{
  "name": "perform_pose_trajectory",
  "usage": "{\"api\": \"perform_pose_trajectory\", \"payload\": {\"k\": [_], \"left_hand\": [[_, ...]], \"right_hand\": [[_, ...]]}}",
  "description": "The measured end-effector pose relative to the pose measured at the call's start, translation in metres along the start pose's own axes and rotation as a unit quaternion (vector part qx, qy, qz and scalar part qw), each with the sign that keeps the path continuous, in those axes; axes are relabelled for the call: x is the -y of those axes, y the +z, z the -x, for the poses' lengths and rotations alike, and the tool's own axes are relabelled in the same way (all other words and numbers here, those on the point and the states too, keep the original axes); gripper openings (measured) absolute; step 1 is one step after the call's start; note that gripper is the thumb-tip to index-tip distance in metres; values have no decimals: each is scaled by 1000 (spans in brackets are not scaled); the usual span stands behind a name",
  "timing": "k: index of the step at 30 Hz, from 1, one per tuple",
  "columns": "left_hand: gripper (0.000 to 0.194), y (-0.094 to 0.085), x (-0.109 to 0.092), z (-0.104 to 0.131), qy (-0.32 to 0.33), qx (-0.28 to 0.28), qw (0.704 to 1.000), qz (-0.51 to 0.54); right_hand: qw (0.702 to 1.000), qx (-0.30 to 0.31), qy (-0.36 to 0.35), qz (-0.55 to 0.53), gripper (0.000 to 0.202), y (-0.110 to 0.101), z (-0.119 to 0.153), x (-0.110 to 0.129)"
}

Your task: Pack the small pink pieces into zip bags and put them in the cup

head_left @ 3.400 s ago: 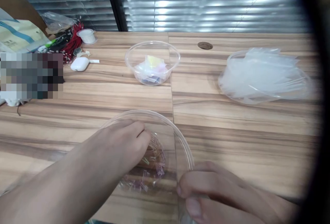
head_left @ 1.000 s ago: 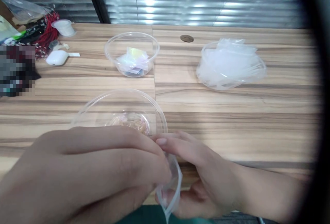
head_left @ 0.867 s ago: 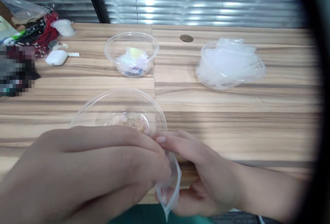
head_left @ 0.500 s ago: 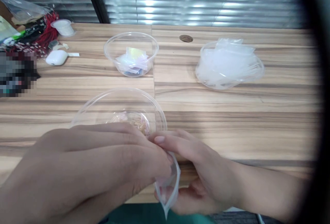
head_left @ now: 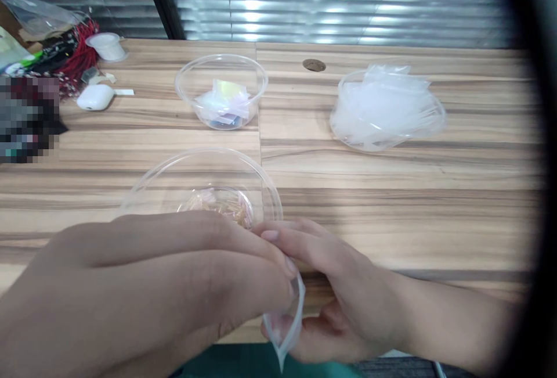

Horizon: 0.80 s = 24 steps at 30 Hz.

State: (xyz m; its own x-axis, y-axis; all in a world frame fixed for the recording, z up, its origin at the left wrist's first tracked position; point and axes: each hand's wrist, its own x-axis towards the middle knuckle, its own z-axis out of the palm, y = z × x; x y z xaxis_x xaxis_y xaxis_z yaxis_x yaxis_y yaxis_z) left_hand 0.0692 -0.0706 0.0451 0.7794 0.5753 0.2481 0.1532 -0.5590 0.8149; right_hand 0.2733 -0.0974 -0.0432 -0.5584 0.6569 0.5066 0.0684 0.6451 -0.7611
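Whitish translucent plastic forms a small bag [head_left: 290, 333], its mouth gaping, held at the near edge of a wood-grain worktop [head_left: 435, 204]. Handling it well seems to call for keeping both lips of the mouth apart and the fingertips shallow, since such film could fold or cling. The right hand [head_left: 343, 288] reaches in from the right and grips the bag, fingers on the far side, thumb on the near. The left hand [head_left: 174, 285] crosses from the left, its back uppermost, fingers together, their tips at the mouth; whether they pinch anything cannot be told. Just beyond the hands, a large clear bowl [head_left: 270, 186] contains small clear and pinkish pieces [head_left: 237, 207]. Towards the far edge stand a smaller clear bowl [head_left: 221, 57] of thin sachets [head_left: 226, 102] and, right of it, a heap of whitish plastic bags [head_left: 383, 105]. At the far left lie a white earbud case [head_left: 94, 98] and red cords [head_left: 80, 53].
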Motion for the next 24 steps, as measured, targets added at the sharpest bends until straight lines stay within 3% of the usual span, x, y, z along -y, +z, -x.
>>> {"api": "perform_pose_trajectory", "payload": {"k": [3,6,12,17,24], "left_hand": [[28,-2,-16,-7,9,-18,999,-35],[30,-4,-21,-7,-6,-33,997,-74],[25,10,-12,4,-16,-48,995,-84],[21,19,-4,-2,61,-56,988,-127],[22,17,-9,4,19,-73,988,-138]], "right_hand": [[999,20,23,-18,27,-2,-4,2],[999,19,18,-22,34,-2,-4,2],[997,-21,-70,25,65,0,6,-5],[996,-25,-73,40,65,1,7,-3],[999,-4,-39,7,62,0,5,-2]]}}
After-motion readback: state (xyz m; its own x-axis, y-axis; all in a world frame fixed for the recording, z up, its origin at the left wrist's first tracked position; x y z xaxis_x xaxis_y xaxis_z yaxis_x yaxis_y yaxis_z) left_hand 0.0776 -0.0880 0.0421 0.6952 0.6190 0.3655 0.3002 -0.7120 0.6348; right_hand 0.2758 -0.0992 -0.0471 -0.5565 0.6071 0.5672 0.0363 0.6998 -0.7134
